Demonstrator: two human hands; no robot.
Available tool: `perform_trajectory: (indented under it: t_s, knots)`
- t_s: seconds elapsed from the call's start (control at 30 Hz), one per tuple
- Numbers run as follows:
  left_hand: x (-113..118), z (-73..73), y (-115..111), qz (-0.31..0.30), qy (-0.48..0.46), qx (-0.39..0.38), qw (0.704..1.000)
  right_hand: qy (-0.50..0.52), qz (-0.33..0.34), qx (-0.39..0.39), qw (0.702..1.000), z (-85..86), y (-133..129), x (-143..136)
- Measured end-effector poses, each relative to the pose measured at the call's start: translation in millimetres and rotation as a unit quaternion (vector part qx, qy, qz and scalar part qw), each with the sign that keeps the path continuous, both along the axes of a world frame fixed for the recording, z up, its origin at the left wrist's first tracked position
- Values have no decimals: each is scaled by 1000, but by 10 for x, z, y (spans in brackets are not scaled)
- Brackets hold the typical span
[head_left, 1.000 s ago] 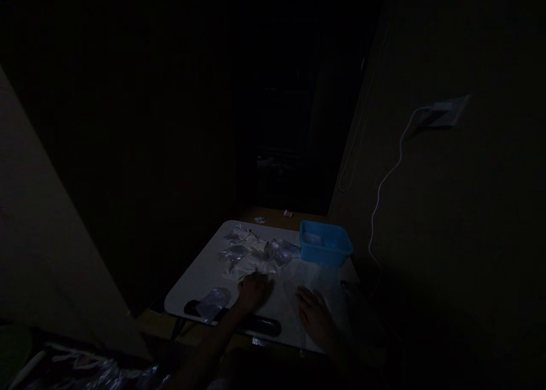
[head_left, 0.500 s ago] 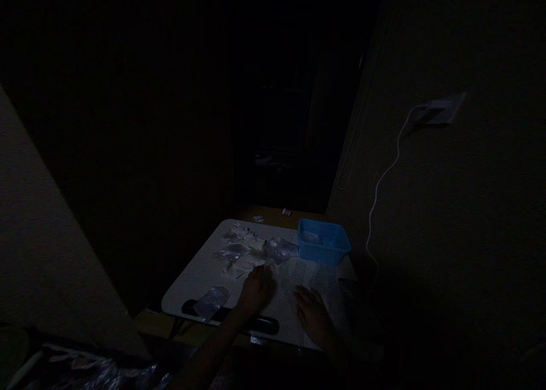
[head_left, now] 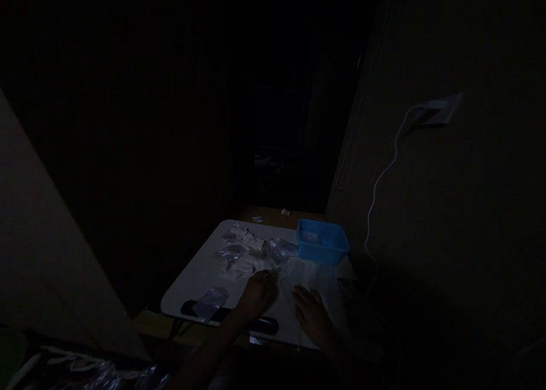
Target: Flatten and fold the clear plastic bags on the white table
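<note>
Left hand: is shifting slightly rightward, fingers curling; grip unclear.
Right hand: is resting mostly open over the tabletop.

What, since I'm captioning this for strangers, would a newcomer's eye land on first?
Probably the blue basin, the one strong colour in the gloom, at the far right of the pale table. Next, the shiny, crumpled plastic spread left of it, with the left hand and right hand nearer the viewer.
</note>
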State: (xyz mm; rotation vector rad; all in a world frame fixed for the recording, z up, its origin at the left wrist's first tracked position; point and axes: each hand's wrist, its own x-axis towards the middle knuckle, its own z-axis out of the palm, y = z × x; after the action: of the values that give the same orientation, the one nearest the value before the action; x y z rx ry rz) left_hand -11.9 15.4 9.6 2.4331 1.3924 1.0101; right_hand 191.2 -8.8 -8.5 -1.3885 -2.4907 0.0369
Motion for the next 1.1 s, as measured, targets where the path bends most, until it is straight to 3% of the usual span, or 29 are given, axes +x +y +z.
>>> perform_trajectory:
  t_s: [0.13,0.3,0.43,0.7,0.9,1.1]
  knots:
    - [35,-26,-108,-44,42,-16,998,1,1,4,1000,8,-1,6]
    - [-32,-27,-179,-41,-29,-90,995,1,12,6,1000,-3,10,21]
    - [-93,-35,-169,-23,-21,-35,999,0,11,13,1000,-22,17,26]
    - [-82,-373,-142,26,238,25,971,-23,35,22,999,59,-14,-15]
    - [-95,-393,-159,33,260,48,964,-37,59,54,996,110,22,-104]
    - [-109,-444,-139,40,263,89,960,-36,69,36,996,26,92,-127]
